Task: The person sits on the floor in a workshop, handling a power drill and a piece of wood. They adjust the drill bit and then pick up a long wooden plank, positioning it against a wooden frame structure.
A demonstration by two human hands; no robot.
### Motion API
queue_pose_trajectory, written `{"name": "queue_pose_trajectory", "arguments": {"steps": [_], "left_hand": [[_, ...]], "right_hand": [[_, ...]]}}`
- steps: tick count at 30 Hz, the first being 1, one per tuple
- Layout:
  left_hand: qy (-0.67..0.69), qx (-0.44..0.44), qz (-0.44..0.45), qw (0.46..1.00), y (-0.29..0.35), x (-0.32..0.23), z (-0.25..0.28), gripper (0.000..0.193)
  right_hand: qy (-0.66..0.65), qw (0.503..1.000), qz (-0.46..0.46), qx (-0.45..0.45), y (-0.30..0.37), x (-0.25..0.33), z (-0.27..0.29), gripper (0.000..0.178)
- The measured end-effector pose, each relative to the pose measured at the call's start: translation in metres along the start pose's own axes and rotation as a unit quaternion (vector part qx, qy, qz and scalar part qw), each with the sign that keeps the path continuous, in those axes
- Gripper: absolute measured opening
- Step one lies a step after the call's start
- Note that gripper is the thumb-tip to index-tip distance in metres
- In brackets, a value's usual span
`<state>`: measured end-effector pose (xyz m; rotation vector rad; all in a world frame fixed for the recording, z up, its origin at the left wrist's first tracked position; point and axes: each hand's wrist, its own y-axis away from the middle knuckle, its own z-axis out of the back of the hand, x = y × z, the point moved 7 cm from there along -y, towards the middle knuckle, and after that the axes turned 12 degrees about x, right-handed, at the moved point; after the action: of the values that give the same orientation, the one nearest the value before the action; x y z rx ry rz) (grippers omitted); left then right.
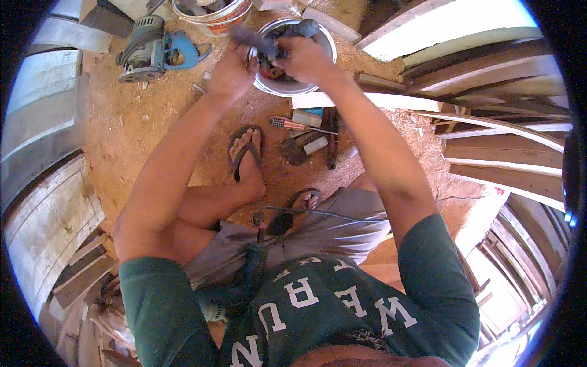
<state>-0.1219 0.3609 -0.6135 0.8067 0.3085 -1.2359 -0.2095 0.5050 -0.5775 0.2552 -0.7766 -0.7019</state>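
Both my hands are at a white bucket (287, 92) on the floor ahead of me, its inside partly filled with dark items. My left hand (234, 72) is at the bucket's left rim, closed around a dark elongated object (249, 38) smeared by motion. Over the opening, my right hand (299, 60) has its fingers curled on something dark; whether it is the same object I cannot tell. Another dark, rounded piece (304, 28) shows at the far rim. My hands partly hide the bucket's contents.
A power saw (145, 52) with a blue handle lies left of a second bucket (214, 21). Near my feet are a screwdriver (284, 123) with a patterned handle and several small tools. Wooden boards (501, 156) stack at right. A dark-teal power tool (241, 278) rests by my lap.
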Motion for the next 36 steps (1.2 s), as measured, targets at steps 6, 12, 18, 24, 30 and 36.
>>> {"name": "queue_pose_trajectory", "arguments": {"steps": [6,12,18,24,30,36], "left_hand": [[0.027,-0.023,-0.042,0.999,0.010,-0.016,0.009,0.047],[-0.011,-0.022,-0.045,0.999,0.009,-0.019,0.010,0.046],[0.004,-0.013,-0.053,0.999,0.003,-0.012,0.003,0.038],[-0.045,-0.066,-0.081,0.993,0.006,-0.007,-0.003,0.039],[-0.047,-0.050,-0.099,0.993,0.008,-0.031,0.003,0.039],[-0.063,-0.027,-0.062,0.996,0.004,-0.039,0.006,0.036]], "right_hand": [[-0.265,0.963,0.003,-0.045,0.124,0.004,0.102,0.028],[-0.405,0.914,-0.006,-0.026,0.220,-0.032,0.087,0.034],[-0.504,0.826,-0.227,-0.109,0.234,-0.094,-0.037,0.017],[-0.706,0.616,-0.296,-0.185,0.236,-0.115,-0.150,0.020],[-0.786,0.508,-0.316,-0.156,0.219,-0.139,-0.197,0.020],[-0.698,0.619,-0.348,-0.088,0.212,-0.141,-0.190,0.020]]}}
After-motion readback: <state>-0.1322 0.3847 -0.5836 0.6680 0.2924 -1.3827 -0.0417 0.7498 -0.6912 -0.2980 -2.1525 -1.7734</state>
